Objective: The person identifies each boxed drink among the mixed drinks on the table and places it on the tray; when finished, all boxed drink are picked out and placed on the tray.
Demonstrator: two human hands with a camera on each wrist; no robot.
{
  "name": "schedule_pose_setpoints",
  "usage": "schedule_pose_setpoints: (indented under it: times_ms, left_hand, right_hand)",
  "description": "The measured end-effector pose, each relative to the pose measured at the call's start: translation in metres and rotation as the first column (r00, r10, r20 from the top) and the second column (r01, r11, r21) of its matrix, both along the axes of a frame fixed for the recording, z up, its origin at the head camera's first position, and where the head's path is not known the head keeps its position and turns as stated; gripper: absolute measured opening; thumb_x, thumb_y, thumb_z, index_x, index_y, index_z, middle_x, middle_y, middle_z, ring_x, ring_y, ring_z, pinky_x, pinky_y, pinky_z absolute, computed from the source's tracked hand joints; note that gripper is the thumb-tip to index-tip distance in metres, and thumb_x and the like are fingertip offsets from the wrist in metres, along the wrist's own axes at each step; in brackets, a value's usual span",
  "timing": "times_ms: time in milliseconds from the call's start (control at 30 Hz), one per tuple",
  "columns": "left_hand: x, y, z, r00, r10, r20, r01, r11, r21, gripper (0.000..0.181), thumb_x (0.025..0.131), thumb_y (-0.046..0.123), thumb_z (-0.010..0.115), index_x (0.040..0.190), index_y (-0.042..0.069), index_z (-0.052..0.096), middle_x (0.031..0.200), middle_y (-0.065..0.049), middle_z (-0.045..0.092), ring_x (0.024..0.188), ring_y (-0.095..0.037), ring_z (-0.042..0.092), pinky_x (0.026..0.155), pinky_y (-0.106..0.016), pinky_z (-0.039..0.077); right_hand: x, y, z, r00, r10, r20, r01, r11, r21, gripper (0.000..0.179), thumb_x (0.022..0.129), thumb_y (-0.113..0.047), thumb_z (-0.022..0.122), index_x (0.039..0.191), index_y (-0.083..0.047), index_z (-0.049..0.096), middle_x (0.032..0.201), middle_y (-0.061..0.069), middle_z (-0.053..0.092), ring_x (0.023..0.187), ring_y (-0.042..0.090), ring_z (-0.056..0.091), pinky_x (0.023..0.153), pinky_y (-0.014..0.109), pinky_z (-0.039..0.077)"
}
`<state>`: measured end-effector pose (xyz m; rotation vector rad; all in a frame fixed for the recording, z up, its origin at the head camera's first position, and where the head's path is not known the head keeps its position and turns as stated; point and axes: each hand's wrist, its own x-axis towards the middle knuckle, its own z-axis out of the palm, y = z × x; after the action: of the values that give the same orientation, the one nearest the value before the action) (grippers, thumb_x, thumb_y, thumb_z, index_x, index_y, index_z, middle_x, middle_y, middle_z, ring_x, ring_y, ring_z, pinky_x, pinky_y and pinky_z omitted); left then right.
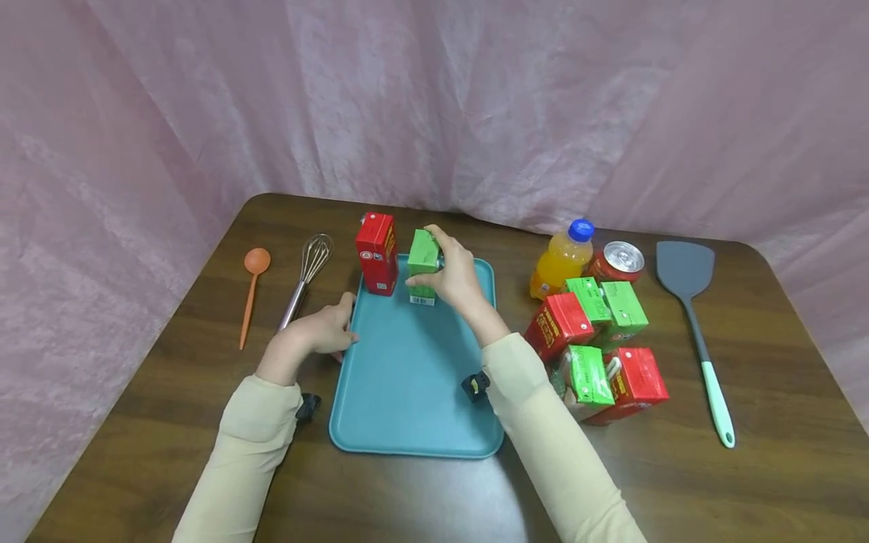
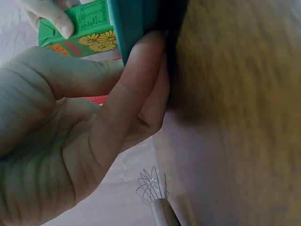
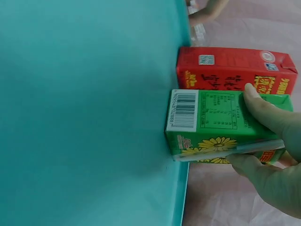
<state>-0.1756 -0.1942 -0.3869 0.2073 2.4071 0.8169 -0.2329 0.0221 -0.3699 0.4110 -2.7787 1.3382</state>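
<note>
Nearest the person, two pale-sleeved arms reached out over a brown wooden surface (image 1: 434, 498) toward a teal tray (image 1: 414, 385). The left hand (image 1: 319, 332) rested at the tray's left edge, its fingers (image 2: 136, 89) gently bent and pressed against the rim, gripping nothing that the views showed. To the right of the tray lay a cluster of red and green cartons (image 1: 597, 339), some on their sides, touching one another. Farther in, the right hand (image 1: 455, 275) held a green carton (image 1: 423, 268), thumb and fingers curled round its upper part; the carton stood upright on its base at the tray's far end. Just left of it, nearly touching, stood a red carton (image 1: 377, 253), also upright at the tray's far left corner. Left of the tray lay a metal whisk (image 1: 305, 279) and, beyond it, an orange spoon (image 1: 251, 290). Behind the carton cluster sat an orange juice bottle (image 1: 562, 260) with a blue cap and a red can (image 1: 616, 262), with a grey spatula (image 1: 692, 302) well apart to the right. A pink curtain (image 1: 434, 98) closed the background.
</note>
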Motion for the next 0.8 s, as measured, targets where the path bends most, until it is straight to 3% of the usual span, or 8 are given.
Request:
schedule_pose_setpoints:
  times_ms: [167,433,800]
  left_hand:
    - [-0.0010,-0.0007,0.0025,1.000,-0.004,-0.015,0.003,1.000,-0.029,0.061,0.093,0.005,0.052,0.137,-0.007,0.012,0.083,-0.018,0.056,0.059,-0.020,0.062,0.068,-0.036,0.049]
    - [0.0015,0.0015,0.0009,1.000,0.017,0.014,-0.017,0.999,-0.036,0.063,0.092,0.006,0.054,0.137,-0.006,0.011,0.089,-0.020,0.056,0.062,-0.021,0.061,0.069,-0.037,0.050]
    - [0.0005,0.0042,-0.0009,1.000,0.010,-0.007,-0.011,1.000,-0.025,0.065,0.091,0.005,0.054,0.138,-0.007,0.011,0.089,-0.020,0.056,0.061,-0.020,0.062,0.068,-0.036,0.052]
  right_hand:
    - [-0.0053,-0.0044,0.0016,1.000,0.006,0.025,-0.005,1.000,-0.010,0.080,0.071,-0.014,0.081,0.139,-0.014,0.040,0.123,0.014,0.053,0.108,0.027,0.052,0.088,0.041,0.047]
    - [-0.0101,-0.0072,0.0021,0.996,-0.018,0.088,0.016,0.999,0.032,0.082,0.071,-0.017,0.082,0.140,-0.017,0.039,0.123,0.014,0.053,0.110,0.027,0.049,0.088,0.041,0.047]
    - [-0.0061,-0.0036,0.0030,0.997,-0.035,0.072,0.035,0.999,0.014,0.085,0.071,-0.016,0.081,0.142,-0.019,0.037,0.129,0.014,0.051,0.114,0.027,0.050,0.091,0.041,0.046]
